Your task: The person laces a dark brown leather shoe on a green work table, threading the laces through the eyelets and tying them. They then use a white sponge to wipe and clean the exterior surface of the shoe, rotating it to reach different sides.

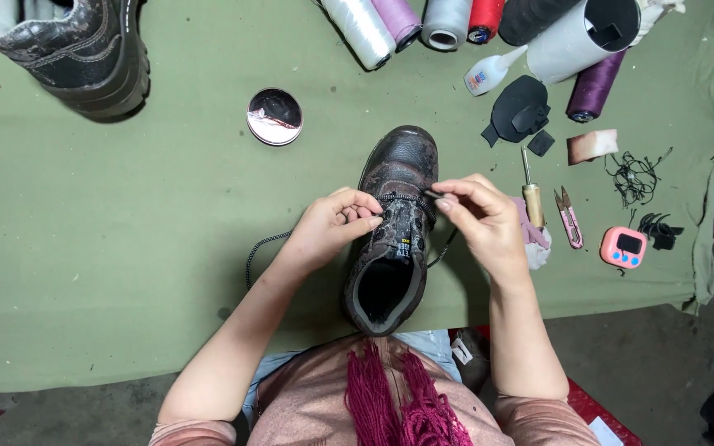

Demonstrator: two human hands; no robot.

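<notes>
Lacing boot [394, 235], hands [336, 225] [479, 221] pinching lace [268, 242].

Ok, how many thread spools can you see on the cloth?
6, though more may lie past the top edge: white, lilac, grey, red and black in a row along the top, plus purple at right.
</notes>
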